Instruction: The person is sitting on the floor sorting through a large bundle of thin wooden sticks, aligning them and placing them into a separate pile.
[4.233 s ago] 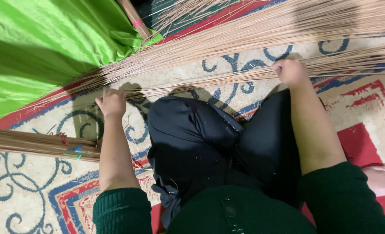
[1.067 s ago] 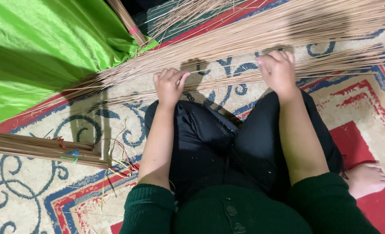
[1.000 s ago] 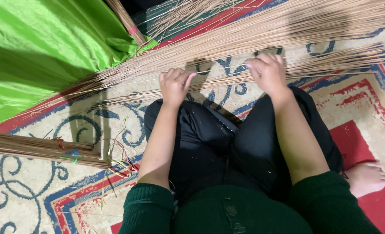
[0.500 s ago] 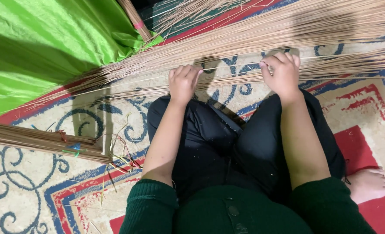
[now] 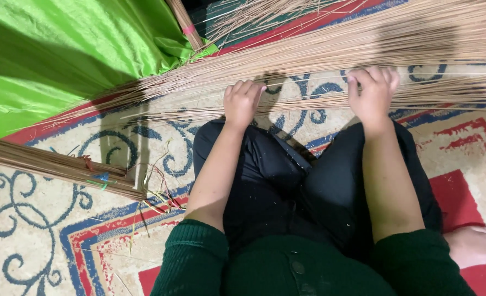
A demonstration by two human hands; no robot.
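A patterned rug (image 5: 45,230) covers the floor, cream with dark blue scrolls and red and blue border bands, and the person sits on it in black trousers and dark green sleeves. The left hand (image 5: 243,101) rests palm down on a loose spread of long thin tan sticks (image 5: 319,52), fingers curled onto the strands nearest the knees; whether it pinches any cannot be told. The right hand (image 5: 371,93) lies well apart from it, farther along the same spread, fingers bent over the sticks and thumb tucked at the side, seemingly gathering a few strands. The sticks fan across the rug from the upper right down toward the left, passing just in front of both knees. Beyond them, a bright green cloth (image 5: 62,55) is bunched over the upper left of the floor, its edge lying over the sticks' narrow end. A tied bundle of sticks (image 5: 56,167) lies at the left, with coloured threads (image 5: 152,194) scattered at its end. A bare foot (image 5: 473,246) shows at the right edge.
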